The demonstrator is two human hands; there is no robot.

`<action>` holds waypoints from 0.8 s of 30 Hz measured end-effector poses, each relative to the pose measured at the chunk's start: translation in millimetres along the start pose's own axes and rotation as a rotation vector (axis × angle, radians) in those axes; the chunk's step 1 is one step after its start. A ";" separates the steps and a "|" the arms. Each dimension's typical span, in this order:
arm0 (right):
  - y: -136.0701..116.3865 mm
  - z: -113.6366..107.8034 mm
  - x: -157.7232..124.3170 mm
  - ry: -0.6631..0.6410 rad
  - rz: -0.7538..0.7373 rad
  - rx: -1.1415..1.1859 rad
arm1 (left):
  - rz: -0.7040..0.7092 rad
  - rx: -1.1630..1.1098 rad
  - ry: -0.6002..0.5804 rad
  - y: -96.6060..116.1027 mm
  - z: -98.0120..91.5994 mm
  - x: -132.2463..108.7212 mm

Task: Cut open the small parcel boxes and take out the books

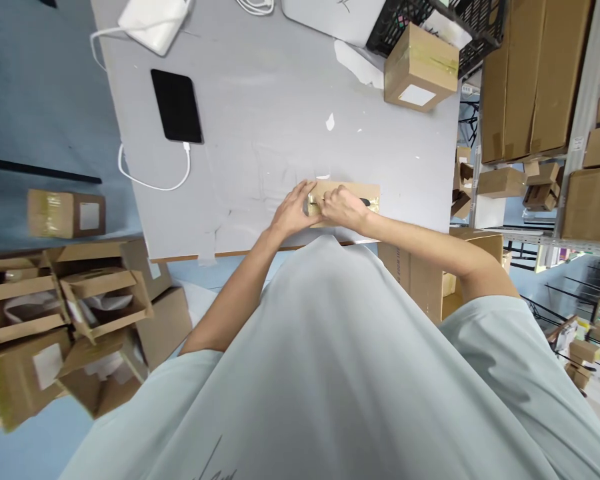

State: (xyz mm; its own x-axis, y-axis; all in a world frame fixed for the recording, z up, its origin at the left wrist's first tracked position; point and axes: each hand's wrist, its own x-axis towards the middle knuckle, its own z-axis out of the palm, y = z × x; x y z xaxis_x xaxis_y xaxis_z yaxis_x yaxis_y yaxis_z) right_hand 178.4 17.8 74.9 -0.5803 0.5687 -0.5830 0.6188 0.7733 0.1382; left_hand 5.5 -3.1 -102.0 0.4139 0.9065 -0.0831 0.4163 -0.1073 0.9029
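A small brown cardboard box (353, 192) with shiny tape along it lies near the front edge of the grey table (260, 100). My left hand (293, 212) rests against the box's left end with its fingers laid over the taped edge. My right hand (344, 208) is curled on top of the box and grips a dark tool (364, 201) whose end pokes out to the right; I cannot make out what it is.
A black tablet (177, 105) on a white cable, a white charger (153, 23), a taped box (419, 67) and a black crate (440, 23) occupy the table's far side. Open cartons (65, 320) stand at left, shelves of boxes (535, 73) at right.
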 end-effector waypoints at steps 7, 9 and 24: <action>59.2 27.2 -58.4 -0.193 0.037 -0.007 | -0.105 0.105 -0.041 19.6 -14.5 -4.5; 82.2 42.0 -84.4 -0.214 0.066 0.018 | -0.123 0.111 -0.037 22.7 -15.1 -5.0; 126.3 209.8 -137.1 -0.023 0.574 0.600 | -0.360 0.105 0.266 52.4 15.5 1.9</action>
State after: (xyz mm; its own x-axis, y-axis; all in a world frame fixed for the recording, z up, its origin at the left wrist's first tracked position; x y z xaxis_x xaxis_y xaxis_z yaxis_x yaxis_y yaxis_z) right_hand 447.3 -21.4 4.3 -0.0814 0.8182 -0.5692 0.9964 0.0797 -0.0279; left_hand 40.7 -13.3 -61.3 0.0117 0.9655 -0.2602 0.5809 0.2052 0.7877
